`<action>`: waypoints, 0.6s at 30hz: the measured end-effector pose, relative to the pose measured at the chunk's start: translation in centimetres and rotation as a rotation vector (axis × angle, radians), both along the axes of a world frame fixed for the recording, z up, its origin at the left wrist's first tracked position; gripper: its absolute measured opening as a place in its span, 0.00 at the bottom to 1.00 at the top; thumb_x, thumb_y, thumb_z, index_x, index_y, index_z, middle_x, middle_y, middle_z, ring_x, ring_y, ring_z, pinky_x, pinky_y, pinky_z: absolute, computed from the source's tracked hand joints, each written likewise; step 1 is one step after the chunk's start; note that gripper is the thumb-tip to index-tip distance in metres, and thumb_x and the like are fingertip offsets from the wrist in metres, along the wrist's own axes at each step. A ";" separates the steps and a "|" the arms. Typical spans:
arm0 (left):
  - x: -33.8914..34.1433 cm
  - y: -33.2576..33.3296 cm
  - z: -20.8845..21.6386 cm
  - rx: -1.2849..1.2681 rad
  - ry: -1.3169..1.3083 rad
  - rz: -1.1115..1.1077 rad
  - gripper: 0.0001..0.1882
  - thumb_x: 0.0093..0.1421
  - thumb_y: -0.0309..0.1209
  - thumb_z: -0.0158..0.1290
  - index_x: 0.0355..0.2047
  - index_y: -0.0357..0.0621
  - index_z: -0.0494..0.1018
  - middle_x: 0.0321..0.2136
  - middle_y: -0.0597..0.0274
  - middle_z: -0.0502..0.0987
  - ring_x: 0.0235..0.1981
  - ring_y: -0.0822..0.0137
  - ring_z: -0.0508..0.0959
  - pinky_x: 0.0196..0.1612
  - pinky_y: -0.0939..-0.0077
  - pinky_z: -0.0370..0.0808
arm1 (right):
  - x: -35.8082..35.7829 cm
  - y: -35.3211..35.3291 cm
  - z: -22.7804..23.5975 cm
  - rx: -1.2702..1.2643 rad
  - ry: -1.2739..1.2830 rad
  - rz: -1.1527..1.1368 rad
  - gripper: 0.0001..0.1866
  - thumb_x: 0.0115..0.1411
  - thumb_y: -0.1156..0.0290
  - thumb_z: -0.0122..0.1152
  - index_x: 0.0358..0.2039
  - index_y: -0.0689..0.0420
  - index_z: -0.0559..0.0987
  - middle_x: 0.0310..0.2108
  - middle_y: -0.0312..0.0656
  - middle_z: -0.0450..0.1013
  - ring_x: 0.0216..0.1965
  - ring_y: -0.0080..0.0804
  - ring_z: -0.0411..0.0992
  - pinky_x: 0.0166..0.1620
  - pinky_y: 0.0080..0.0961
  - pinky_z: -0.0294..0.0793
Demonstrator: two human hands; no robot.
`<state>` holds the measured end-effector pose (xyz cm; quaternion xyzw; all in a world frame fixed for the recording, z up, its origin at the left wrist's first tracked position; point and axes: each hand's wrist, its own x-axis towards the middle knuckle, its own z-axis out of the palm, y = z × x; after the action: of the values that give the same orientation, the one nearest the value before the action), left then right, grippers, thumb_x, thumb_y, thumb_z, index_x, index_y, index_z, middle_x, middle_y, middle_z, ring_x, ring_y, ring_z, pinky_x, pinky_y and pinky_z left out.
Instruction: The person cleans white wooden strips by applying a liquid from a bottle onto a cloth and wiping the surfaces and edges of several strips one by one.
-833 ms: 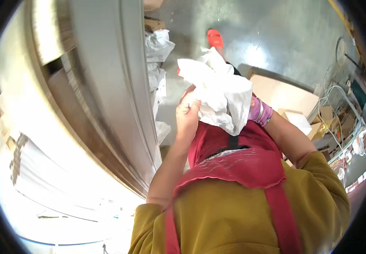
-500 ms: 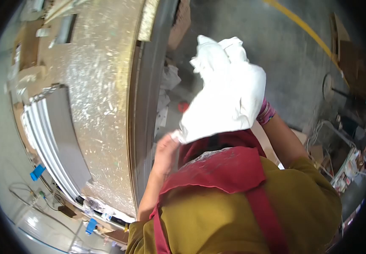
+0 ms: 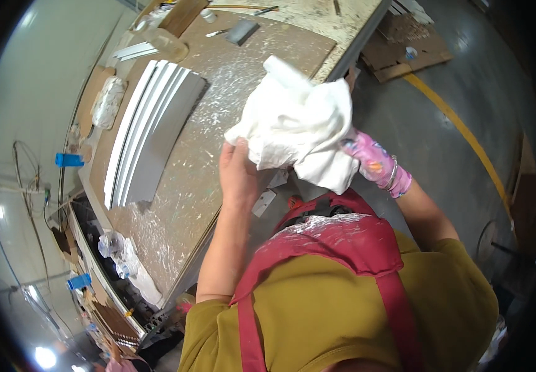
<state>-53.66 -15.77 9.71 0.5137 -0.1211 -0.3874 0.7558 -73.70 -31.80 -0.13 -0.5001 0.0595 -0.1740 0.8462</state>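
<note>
A crumpled white cloth hangs in front of me, partly over the near edge of the workbench. My bare left hand pinches its left edge, the thumb and fingers closed at the fabric. On the other side my right hand, in a pink patterned glove with a bracelet at the wrist, is closed on the cloth. Folds of the fabric hide some of the right fingertips.
A row of long white strips lies on the paint-spattered workbench. Farther back are a grey block and a clear bottle. Flattened cardboard lies on the floor beyond the bench, near a yellow line.
My view has turned toward the workbench. The cloth has come from above the floor to the bench edge, more bunched, and both hands have moved with it.
</note>
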 end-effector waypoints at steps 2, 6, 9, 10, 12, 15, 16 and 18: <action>2.0 2.0 -0.3 0.017 -0.035 0.098 0.15 0.65 0.30 0.41 0.51 0.39 0.64 0.47 0.56 0.72 0.47 0.62 0.74 0.50 0.66 0.73 | 0.8 2.1 6.1 0.320 0.103 -0.039 0.23 0.65 0.70 0.45 0.59 0.63 0.59 0.54 0.45 0.65 0.55 0.33 0.66 0.58 0.32 0.65; 4.4 3.5 0.5 -0.137 0.002 0.132 0.15 0.65 0.29 0.42 0.51 0.39 0.64 0.47 0.56 0.72 0.47 0.63 0.74 0.50 0.68 0.73 | 1.3 1.9 5.7 0.495 0.029 -0.052 0.24 0.66 0.69 0.43 0.60 0.62 0.57 0.55 0.47 0.64 0.55 0.38 0.66 0.58 0.36 0.64; 6.4 4.6 0.0 -0.043 -0.237 0.106 0.14 0.62 0.27 0.47 0.48 0.37 0.67 0.43 0.58 0.74 0.43 0.67 0.74 0.45 0.74 0.70 | 2.4 1.2 5.4 0.633 -0.042 0.006 0.23 0.65 0.68 0.44 0.59 0.62 0.59 0.55 0.48 0.64 0.56 0.40 0.65 0.58 0.38 0.64; 7.8 5.2 -0.3 -0.051 -0.237 0.116 0.14 0.62 0.27 0.47 0.48 0.37 0.67 0.43 0.58 0.74 0.43 0.67 0.74 0.45 0.74 0.70 | 2.6 0.7 5.4 0.721 -0.093 0.048 0.23 0.65 0.68 0.44 0.59 0.62 0.60 0.54 0.48 0.65 0.56 0.40 0.65 0.58 0.38 0.65; 10.1 6.5 -0.6 0.474 -0.946 0.101 0.17 0.60 0.28 0.50 0.49 0.37 0.67 0.41 0.59 0.74 0.44 0.68 0.73 0.45 0.75 0.69 | 3.5 0.5 6.4 0.762 -0.035 0.012 0.23 0.63 0.66 0.46 0.57 0.62 0.63 0.52 0.49 0.67 0.54 0.43 0.66 0.58 0.41 0.64; 8.3 4.3 2.4 0.340 -1.080 0.124 0.24 0.56 0.31 0.55 0.53 0.41 0.65 0.49 0.55 0.69 0.51 0.64 0.69 0.50 0.67 0.67 | 5.3 0.6 9.3 -0.052 -0.002 0.010 0.25 0.65 0.64 0.46 0.58 0.64 0.60 0.54 0.48 0.65 0.54 0.38 0.66 0.56 0.34 0.67; 7.5 3.7 3.8 0.301 -1.104 0.082 0.30 0.54 0.32 0.56 0.57 0.45 0.62 0.56 0.55 0.64 0.56 0.60 0.65 0.55 0.63 0.63 | 6.8 0.7 9.6 -0.669 -0.087 -0.016 0.26 0.64 0.64 0.47 0.60 0.62 0.58 0.57 0.47 0.62 0.56 0.37 0.64 0.57 0.33 0.66; 6.5 -0.1 4.3 0.165 -0.948 -0.126 0.33 0.58 0.34 0.53 0.63 0.49 0.53 0.60 0.53 0.58 0.60 0.58 0.60 0.57 0.63 0.64 | 8.3 0.8 10.0 -1.076 -0.199 -0.177 0.29 0.63 0.64 0.48 0.62 0.61 0.55 0.59 0.46 0.60 0.58 0.35 0.61 0.58 0.31 0.64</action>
<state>-47.12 -15.88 14.02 0.6838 -0.4519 -0.1637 0.5491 -65.45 -31.04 9.83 -0.8361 -0.0761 -0.2968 0.4550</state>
